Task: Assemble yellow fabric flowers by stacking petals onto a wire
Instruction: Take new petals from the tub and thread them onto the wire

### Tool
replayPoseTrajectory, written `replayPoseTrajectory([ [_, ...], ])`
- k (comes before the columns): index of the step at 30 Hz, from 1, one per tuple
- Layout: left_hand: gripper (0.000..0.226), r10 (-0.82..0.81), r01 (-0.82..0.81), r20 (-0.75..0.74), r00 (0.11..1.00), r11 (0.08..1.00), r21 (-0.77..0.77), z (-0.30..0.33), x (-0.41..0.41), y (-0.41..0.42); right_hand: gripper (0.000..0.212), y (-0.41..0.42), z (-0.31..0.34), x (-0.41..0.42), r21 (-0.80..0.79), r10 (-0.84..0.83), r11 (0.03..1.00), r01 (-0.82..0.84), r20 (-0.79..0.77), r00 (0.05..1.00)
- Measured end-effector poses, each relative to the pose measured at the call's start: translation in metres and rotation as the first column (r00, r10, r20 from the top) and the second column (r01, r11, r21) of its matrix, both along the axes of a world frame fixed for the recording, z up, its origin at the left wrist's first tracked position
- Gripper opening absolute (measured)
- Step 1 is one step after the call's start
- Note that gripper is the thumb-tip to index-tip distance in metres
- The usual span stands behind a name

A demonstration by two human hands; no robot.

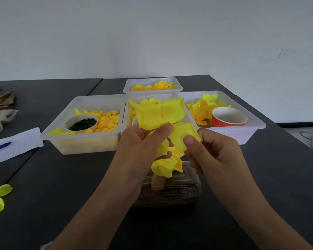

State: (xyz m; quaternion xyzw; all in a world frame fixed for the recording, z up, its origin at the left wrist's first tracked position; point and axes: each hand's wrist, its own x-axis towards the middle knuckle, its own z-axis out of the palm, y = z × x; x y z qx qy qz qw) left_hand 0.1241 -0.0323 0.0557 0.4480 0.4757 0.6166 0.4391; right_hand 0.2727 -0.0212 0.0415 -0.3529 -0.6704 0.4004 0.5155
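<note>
Left hand (pixel 143 143) gripped the part-built flower (pixel 167 165) mid-air, near side of the middle tray (pixel 127 112). Right hand (pixel 213 152) pinched the large petal layer (pixel 159 112) by its near-right lobe, directly above the flower. Wire hidden; the petal layer probably needed to come down.

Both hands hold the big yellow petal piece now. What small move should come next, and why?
Probably slide the petal piece down onto the stacked flower beneath it. The left hand pinches its middle, the right hand pinches one lobe, and the flower hangs just below. The wire itself is hidden.
</note>
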Motion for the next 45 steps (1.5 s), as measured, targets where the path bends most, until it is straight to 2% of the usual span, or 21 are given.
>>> replayPoseTrajectory([
  [3,0.013,-0.015,0.015,-0.028,1.0,1.0,-0.003,-0.002,0.0,0.0,0.035,0.002,-0.002,0.0,0.049,0.001,0.999,-0.002,0.016,1.0],
  [8,0.012,-0.028,0.024,-0.068,0.997,0.998,-0.059,0.004,-0.006,0.011,0.054,0.017,0.005,-0.002,0.068,0.061,0.995,-0.068,0.092,0.994],
  [12,0.013,-0.063,0.053,-0.133,0.989,0.995,-0.083,0.012,-0.011,0.018,0.048,0.034,0.017,-0.01,0.137,0.052,0.988,-0.075,0.165,0.985],
  [14,0.014,-0.066,0.053,-0.138,0.988,0.994,-0.092,0.016,-0.015,0.022,0.054,0.042,0.022,-0.013,0.156,0.057,0.984,-0.09,0.202,0.978],
  [16,0.015,-0.068,0.052,-0.148,0.987,0.993,-0.105,0.018,-0.02,0.026,0.063,0.05,0.028,-0.015,0.118,0.084,0.987,-0.11,0.203,0.976],
  [19,0.017,-0.135,0.105,-0.219,0.966,0.984,-0.143,0.019,-0.026,0.029,0.078,0.067,0.034,-0.013,-0.081,0.127,0.99,-0.118,0.129,0.983],
  [22,0.017,-0.187,0.147,-0.235,0.954,0.973,-0.176,0.018,-0.026,0.029,0.052,0.08,0.033,-0.013,-0.134,0.159,0.981,-0.141,0.134,0.978],
  [23,0.02,-0.191,0.151,-0.23,0.954,0.972,-0.18,0.017,-0.026,0.03,0.045,0.084,0.031,-0.012,-0.137,0.171,0.979,-0.151,0.148,0.974],
  [25,0.043,-0.197,0.153,-0.23,0.953,0.969,-0.196,0.015,-0.028,0.029,0.041,0.09,0.025,-0.011,-0.167,0.175,0.975,-0.148,0.16,0.971],
  [27,0.071,-0.201,0.126,-0.357,0.912,0.967,-0.22,0.009,-0.034,0.028,0.041,0.094,0.021,-0.009,-0.22,0.167,0.966,-0.136,0.132,0.977],
  [28,0.076,-0.203,0.111,-0.436,0.877,0.968,-0.226,0.005,-0.037,0.026,0.041,0.096,0.018,-0.008,-0.254,0.16,0.959,-0.128,0.11,0.981],
  [29,0.072,-0.205,0.106,-0.483,0.851,0.969,-0.224,0.001,-0.04,0.025,0.041,0.097,0.015,-0.007,-0.29,0.153,0.949,-0.122,0.085,0.985],
  [31,0.054,-0.228,0.137,-0.459,0.859,0.965,-0.222,-0.007,-0.044,0.021,0.036,0.098,0.008,-0.006,-0.354,0.148,0.927,-0.125,0.04,0.988],
  [34,0.044,-0.247,0.169,-0.446,0.86,0.963,-0.208,-0.014,-0.046,0.023,0.03,0.097,-0.002,-0.008,-0.413,0.157,0.899,-0.145,-0.005,0.988],
  [39,0.041,-0.181,0.13,-0.468,0.865,0.982,-0.139,-0.017,-0.05,0.029,0.036,0.097,-0.009,-0.006,-0.472,0.15,0.87,-0.139,-0.014,0.989],
  [45,0.044,-0.185,0.12,-0.433,0.882,0.978,-0.172,-0.017,-0.052,0.033,0.038,0.094,-0.01,-0.002,-0.471,0.126,0.878,-0.088,0.05,0.991],
])
